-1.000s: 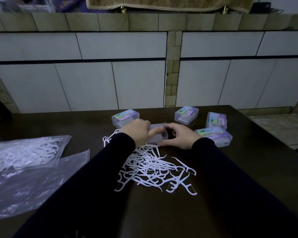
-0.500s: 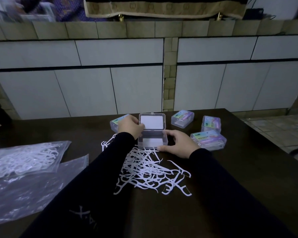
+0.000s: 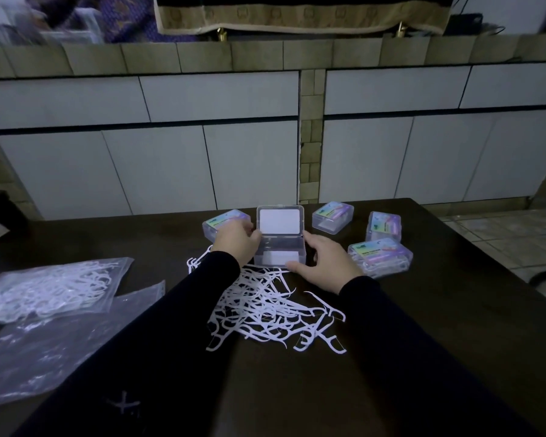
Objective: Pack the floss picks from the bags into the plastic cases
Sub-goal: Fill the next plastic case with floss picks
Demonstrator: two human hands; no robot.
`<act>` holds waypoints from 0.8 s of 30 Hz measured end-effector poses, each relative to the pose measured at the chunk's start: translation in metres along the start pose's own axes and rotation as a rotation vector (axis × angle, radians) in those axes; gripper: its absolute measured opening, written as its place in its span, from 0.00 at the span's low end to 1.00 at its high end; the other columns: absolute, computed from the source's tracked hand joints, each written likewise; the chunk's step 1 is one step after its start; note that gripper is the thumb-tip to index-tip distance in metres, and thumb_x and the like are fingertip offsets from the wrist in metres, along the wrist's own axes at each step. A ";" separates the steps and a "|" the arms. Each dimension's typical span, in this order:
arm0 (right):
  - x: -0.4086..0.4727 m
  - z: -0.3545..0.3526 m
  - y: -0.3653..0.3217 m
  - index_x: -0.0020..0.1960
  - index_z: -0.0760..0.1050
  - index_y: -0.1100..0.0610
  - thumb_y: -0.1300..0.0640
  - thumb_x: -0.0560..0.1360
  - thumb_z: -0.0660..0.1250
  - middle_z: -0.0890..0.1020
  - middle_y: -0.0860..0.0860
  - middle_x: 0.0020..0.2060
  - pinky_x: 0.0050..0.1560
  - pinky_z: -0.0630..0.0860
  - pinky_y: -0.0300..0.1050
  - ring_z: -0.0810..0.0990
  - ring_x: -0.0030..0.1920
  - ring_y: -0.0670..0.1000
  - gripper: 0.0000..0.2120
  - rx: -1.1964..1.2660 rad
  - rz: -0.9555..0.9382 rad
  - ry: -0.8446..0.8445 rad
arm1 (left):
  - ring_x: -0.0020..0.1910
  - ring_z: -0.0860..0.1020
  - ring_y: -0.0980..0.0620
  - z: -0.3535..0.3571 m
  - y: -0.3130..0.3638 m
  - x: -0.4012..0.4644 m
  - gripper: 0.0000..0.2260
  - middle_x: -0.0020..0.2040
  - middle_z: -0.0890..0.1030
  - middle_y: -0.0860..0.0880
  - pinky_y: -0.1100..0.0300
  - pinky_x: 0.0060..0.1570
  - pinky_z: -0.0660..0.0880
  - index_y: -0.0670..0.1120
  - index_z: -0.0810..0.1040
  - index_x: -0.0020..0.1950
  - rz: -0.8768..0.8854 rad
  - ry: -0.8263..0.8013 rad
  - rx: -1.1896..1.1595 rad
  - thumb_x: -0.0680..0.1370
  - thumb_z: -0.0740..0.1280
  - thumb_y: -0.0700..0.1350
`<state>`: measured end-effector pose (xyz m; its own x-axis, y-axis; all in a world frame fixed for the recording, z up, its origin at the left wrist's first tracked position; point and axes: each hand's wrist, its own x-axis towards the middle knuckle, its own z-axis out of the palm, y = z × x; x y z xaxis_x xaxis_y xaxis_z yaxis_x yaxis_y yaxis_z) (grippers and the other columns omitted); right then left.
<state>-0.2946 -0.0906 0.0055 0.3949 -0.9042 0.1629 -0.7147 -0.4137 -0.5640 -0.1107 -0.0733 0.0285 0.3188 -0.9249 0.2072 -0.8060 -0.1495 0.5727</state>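
Nearest, the picks (image 3: 271, 307) are seen heaped loose on the table (image 3: 454, 326), the pile stretching from just below the wrists up to the near wall of the case (image 3: 279, 247), which it touches or nearly touches. No single long axis can be read from the tangle; the picks lie every way. At the left, a full bag (image 3: 48, 288) and a flat bag (image 3: 54, 348) lie well apart from the hands.

Next, the right hand (image 3: 325, 263) is laid against the case's right near corner, fingers loosely spread, thumb along the near edge. The left hand (image 3: 237, 241) is held at the case's left wall; whether its fingers pinch the wall cannot be told. The pile lies directly nearward of both hands, a little closer to the right hand.

Farther, the case stands open, lid raised upright at its far side, a white card in the bottom, no picks inside. Four filled cases (image 3: 380, 257) are ranged around it.

Against the frame half a second back, little is changed: the case was already open, and the right hand has been shifted slightly along the corner.
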 end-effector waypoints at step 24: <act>-0.014 0.036 -0.116 0.58 0.77 0.55 0.46 0.81 0.54 0.79 0.54 0.53 0.60 0.64 0.56 0.73 0.58 0.55 0.18 -0.645 -0.095 -0.056 | 0.39 0.75 0.48 -0.059 -0.073 -0.036 0.19 0.39 0.76 0.47 0.57 0.41 0.73 0.46 0.78 0.41 -0.099 -0.167 0.540 0.79 0.57 0.58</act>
<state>-0.1963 -0.0265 0.0390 0.4902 -0.8610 0.1353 -0.8714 -0.4878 0.0529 -0.0340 -0.0085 0.0266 0.3580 -0.9335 0.0202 -0.9308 -0.3551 0.0871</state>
